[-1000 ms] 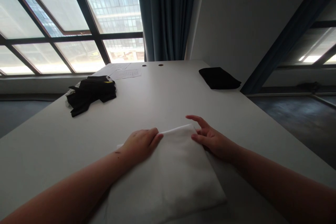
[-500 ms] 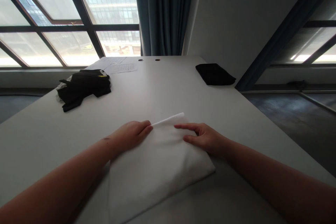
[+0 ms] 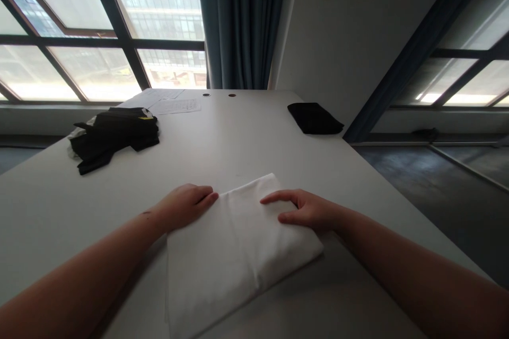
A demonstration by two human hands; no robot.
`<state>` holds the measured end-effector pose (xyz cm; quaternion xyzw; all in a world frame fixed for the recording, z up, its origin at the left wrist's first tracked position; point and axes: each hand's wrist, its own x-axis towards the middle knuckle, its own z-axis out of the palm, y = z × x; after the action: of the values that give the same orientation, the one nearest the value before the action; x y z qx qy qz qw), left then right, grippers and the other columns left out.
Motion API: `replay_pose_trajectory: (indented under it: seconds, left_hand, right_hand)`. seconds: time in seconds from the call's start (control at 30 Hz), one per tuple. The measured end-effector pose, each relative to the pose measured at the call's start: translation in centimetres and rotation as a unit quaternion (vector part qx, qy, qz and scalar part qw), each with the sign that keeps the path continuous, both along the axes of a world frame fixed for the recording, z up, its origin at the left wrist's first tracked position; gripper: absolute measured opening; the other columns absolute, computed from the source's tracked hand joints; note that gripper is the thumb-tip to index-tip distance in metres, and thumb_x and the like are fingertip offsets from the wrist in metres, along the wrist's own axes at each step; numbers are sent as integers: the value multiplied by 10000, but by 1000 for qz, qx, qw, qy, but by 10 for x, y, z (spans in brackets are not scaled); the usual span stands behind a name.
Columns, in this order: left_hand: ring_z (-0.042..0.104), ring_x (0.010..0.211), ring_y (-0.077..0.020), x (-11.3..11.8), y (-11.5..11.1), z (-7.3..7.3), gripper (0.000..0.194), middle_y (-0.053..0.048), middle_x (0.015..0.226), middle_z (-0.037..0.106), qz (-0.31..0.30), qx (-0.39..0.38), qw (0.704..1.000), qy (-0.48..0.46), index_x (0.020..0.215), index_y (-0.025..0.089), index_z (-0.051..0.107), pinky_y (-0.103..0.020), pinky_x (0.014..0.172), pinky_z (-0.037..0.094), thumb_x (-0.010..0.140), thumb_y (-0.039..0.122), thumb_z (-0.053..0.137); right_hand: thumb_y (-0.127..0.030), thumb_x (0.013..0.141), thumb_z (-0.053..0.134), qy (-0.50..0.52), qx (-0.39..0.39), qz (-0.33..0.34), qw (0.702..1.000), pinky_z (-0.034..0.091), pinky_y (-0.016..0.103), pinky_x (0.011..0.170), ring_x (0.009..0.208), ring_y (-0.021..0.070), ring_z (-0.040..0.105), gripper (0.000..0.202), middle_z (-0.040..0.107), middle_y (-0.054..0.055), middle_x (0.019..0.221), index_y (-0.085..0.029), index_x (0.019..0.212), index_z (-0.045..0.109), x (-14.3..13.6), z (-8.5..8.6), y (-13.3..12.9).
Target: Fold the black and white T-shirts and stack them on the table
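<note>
A folded white cloth [image 3: 222, 265] lies at an angle on the table in front of me, its top layer slightly creased. At its upper left edge, my left hand [image 3: 189, 204] is closed, thumb and fingers pinching the fabric. My right hand [image 3: 306, 209] rests on the cloth's right side. Its index finger and thumb are stretched out and apart on the surface, while its other fingers are mostly hidden.
A crumpled black garment [image 3: 115, 135] lies on the white table [image 3: 222, 143] at the left. Printed paper sheets [image 3: 178, 107] are behind it. A folded black cloth [image 3: 315, 118] sits near the right edge. Windows and a blue curtain [image 3: 242, 21] stand beyond.
My left hand has shifted slightly left with the cloth's edge. The top layer now looks flatter and wider near the upper edge. The view has turned a little to the right.
</note>
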<state>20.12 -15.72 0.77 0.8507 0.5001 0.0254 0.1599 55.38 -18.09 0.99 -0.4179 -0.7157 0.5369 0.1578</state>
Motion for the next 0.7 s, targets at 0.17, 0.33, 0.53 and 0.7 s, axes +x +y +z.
replay_pose_trajectory:
  seconds: [0.17,0.33,0.53,0.7]
  left_hand:
    - [615,729,-220,1,1,0,465,-40,775,680,37,-4,999,-13,797,242,581,-335,667,373,1044,537,320]
    - [634,774,-238,2,6,-7,439,-57,820,700,82,26,996,9,845,248,587,-338,689,367,1046,501,289]
    - [641,777,-243,2,10,-12,346,-66,850,715,108,45,992,55,886,247,612,-332,660,325,1035,435,363]
    - [637,762,-235,4,9,-10,322,-59,841,705,109,36,992,61,881,246,581,-329,670,331,1035,438,373]
  right_hand:
    - [-349,890,738,-29,30,13,999,419,507,1199,1379,333,594,547,635,35,1526,-322,1435,703,4,18,4]
    - [-359,919,711,-92,88,47,991,453,479,1167,1351,318,627,528,644,27,1520,-341,1447,695,25,69,24]
    - [-368,891,749,-208,134,47,968,590,385,966,1080,270,750,496,752,4,1329,-355,1387,743,42,168,64]
    - [-283,922,745,-289,189,-36,938,620,364,862,961,236,750,457,775,3,1188,-353,1373,747,36,231,107]
